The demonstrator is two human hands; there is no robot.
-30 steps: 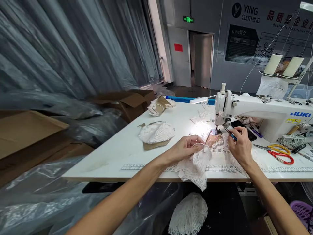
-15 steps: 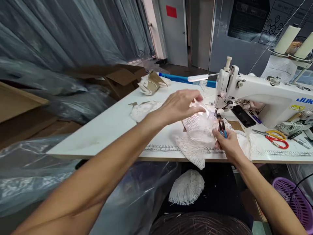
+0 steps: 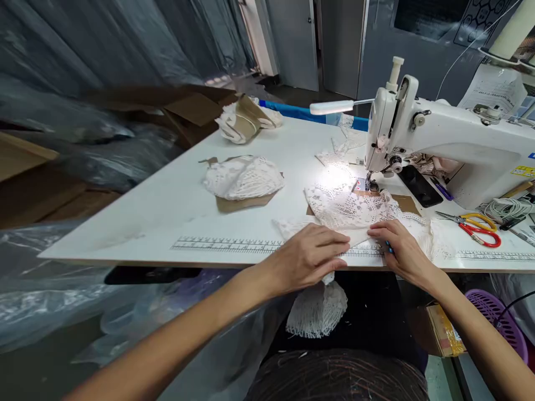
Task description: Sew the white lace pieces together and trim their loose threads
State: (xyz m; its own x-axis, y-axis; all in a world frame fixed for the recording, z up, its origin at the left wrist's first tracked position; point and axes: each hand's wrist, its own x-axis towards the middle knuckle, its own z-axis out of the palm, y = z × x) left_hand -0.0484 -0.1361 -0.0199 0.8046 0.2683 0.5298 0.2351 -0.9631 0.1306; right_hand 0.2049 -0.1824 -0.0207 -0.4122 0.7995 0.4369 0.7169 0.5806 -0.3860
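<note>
White lace fabric [image 3: 346, 203] lies spread under the needle area of a white sewing machine [image 3: 384, 133], lit by its lamp. My left hand [image 3: 311, 253] is at the table's front edge, its fingers closed on the near edge of the lace. On the right, my right hand [image 3: 399, 250] rests its fingertips on the same edge. Thread snips [image 3: 389, 247] are tucked in that palm, with only a bit of blue handle showing. Below my hands, a fringed white lace piece [image 3: 317, 312] hangs over my lap.
Folded lace [image 3: 244, 178] on brown card lies left on the table, with a lace bundle [image 3: 246, 120] behind. Red-and-yellow scissors [image 3: 478, 225], a black phone [image 3: 420, 186] and a pen [image 3: 442, 189] lie right. A ruler strip [image 3: 225, 245] runs along the front edge.
My left hand has come down from beside the needle to the lace's near edge. The lace now lies flatter on the table. The snips, plainly visible before, are mostly hidden in my right hand.
</note>
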